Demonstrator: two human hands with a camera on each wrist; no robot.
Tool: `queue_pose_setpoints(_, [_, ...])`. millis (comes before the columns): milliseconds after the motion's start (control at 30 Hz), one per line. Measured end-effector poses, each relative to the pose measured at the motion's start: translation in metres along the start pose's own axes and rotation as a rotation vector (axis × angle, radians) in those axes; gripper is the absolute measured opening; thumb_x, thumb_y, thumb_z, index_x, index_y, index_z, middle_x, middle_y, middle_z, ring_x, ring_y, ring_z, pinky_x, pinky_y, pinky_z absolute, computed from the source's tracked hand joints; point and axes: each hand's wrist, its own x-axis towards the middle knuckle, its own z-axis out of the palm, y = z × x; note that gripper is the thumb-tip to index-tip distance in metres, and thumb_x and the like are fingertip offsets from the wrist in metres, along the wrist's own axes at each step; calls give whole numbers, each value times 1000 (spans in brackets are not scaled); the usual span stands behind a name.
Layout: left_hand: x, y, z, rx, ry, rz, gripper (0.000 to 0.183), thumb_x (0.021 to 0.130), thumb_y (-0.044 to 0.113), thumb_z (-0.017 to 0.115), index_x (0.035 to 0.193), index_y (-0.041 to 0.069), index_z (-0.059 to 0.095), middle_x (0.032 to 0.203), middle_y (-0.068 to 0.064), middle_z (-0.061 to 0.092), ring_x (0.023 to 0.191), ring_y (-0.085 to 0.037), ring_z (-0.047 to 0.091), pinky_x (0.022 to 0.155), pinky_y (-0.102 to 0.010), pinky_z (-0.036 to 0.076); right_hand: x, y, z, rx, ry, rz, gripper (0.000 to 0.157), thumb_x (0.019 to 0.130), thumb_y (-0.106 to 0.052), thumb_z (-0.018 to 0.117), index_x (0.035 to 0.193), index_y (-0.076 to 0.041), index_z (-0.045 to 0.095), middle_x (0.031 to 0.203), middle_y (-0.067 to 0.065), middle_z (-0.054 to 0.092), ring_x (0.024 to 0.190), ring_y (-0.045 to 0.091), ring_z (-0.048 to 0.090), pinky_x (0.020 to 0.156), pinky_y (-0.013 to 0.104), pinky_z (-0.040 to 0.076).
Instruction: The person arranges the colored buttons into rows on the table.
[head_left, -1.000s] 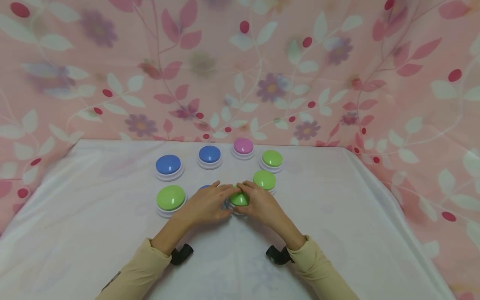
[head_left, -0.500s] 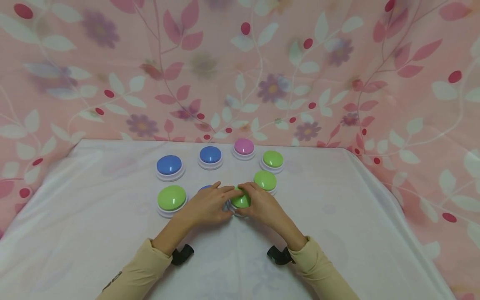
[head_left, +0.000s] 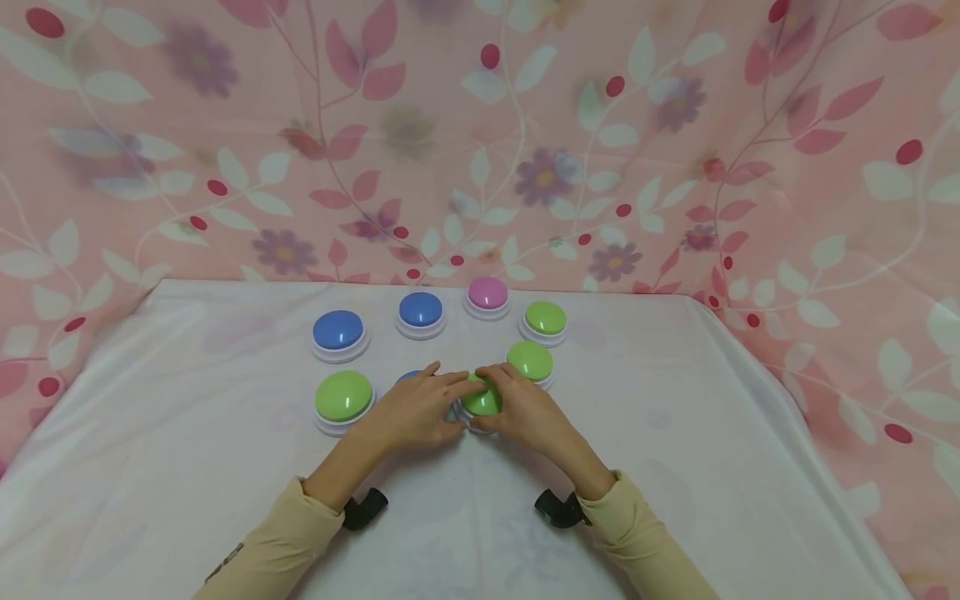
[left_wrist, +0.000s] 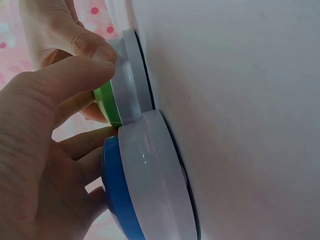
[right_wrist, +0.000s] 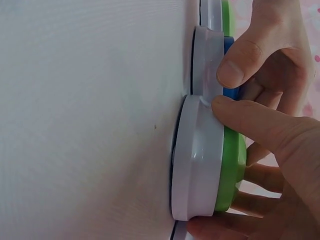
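A green push button (head_left: 482, 403) on a white round base stands between my two hands. My right hand (head_left: 528, 410) grips it, thumb on the near side of the base and fingers curved round the far side. My left hand (head_left: 416, 410) holds the same button from the left; its thumb (left_wrist: 95, 72) lies at the white base and its fingers reach over the green top. Touching that base is a blue push button (left_wrist: 119, 187), mostly hidden under my left hand in the head view.
Left of my hands stands another green button (head_left: 343, 397), with a blue button (head_left: 337, 331) behind. Farther back are a blue button (head_left: 420, 310), a pink button (head_left: 487, 294) and two green buttons (head_left: 545, 318). White cloth (head_left: 675, 417) covers the table; a floral curtain (head_left: 480, 150) hangs behind.
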Motion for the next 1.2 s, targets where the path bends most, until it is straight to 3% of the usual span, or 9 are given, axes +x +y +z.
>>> queue_pose_setpoints(500, [2,1,0,-13,19,7,56,85,27,73,137,16,57,141,-13,57,131,-25,54,114,-54,32,-1,3,-14,17,-19,-6,72,78,-31,85,139,-12,54,137,9,56,123,25,56,103,45,47])
queue_pose_setpoints(733, [6,2,-10,-10,70,6,55,84,28,73,136,16,59,139,-12,58,134,-25,51,113,-54,34,-3,4,-32,168,-45,18,72,81,-32,82,143,-12,51,141,9,54,129,27,52,107,47,43])
queue_pose_setpoints(933, [13,3,-22,-64,63,-63,57,86,32,73,139,20,57,145,-9,54,134,-25,51,116,-51,31,-4,19,-55,215,3,50,73,83,-33,80,146,-16,47,146,11,50,130,35,51,104,54,44])
queue_pose_setpoints(1067, [21,4,-24,-108,43,-126,59,87,35,71,142,24,54,149,-6,49,136,-33,48,111,-54,37,-5,34,-71,225,54,44,76,83,-31,80,148,-13,44,149,11,47,134,34,46,108,56,39])
queue_pose_setpoints(1200, [32,5,-23,-129,43,-173,61,87,39,69,144,27,51,152,-3,46,136,-34,47,104,-54,45,-4,48,-79,220,66,55,81,83,-32,80,151,-15,39,152,10,41,141,31,38,112,56,34])
